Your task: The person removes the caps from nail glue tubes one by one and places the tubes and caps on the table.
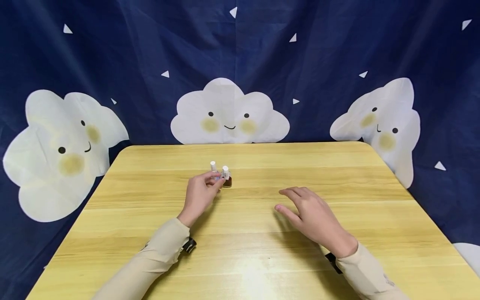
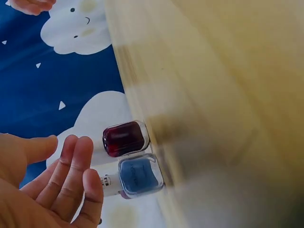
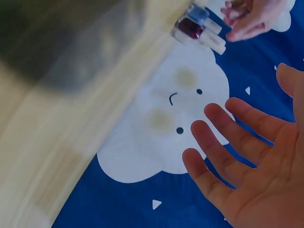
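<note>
Two nail polish bottles with white caps stand upright side by side on the table, a dark red nail polish bottle point(image 1: 227, 182) and a blue nail polish bottle point(image 2: 138, 175). My left hand point(image 1: 200, 193) is right beside them, partly covering the blue one in the head view. In the left wrist view a gap shows between its thumb and its loosely bent fingers point(image 2: 71, 178), and nothing lies in the gap. Off to the right, my right hand point(image 1: 313, 214) hovers over the tabletop, fingers spread and holding nothing.
The light wood table point(image 1: 247, 233) has rounded far corners. Behind it hangs a dark blue cloth point(image 1: 142, 50) printed with white smiling clouds and small triangles. A dark wrist camera point(image 1: 188, 245) shows at the left sleeve, another point(image 1: 333, 262) at the right.
</note>
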`<state>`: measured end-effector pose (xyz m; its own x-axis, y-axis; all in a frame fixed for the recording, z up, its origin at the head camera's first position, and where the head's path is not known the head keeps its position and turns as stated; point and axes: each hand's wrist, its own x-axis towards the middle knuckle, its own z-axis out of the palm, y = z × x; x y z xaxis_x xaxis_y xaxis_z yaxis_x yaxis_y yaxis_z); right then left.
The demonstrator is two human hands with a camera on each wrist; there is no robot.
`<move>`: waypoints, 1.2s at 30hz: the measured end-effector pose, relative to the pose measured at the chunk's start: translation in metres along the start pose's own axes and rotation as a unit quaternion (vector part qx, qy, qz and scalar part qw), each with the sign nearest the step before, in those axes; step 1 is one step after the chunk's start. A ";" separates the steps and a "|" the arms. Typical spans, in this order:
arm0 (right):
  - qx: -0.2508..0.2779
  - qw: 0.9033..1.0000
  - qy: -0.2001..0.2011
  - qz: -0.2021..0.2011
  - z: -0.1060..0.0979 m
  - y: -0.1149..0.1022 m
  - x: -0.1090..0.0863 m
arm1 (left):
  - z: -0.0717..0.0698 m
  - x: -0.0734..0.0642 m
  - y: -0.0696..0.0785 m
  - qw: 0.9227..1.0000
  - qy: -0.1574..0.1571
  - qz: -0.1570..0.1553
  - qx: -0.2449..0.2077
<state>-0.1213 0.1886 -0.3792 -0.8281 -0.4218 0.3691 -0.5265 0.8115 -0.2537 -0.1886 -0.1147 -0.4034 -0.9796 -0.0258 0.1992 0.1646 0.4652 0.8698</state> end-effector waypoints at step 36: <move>-0.022 0.998 -0.021 -0.047 0.011 -0.015 0.005 | 0.029 0.005 0.009 0.999 0.008 -0.012 0.044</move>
<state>-0.1198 0.1697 -0.3838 -0.7831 -0.5129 0.3516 -0.5941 0.7842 -0.1791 -0.1957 -0.0848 -0.4082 -0.9809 -0.0518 0.1875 0.1305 0.5396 0.8317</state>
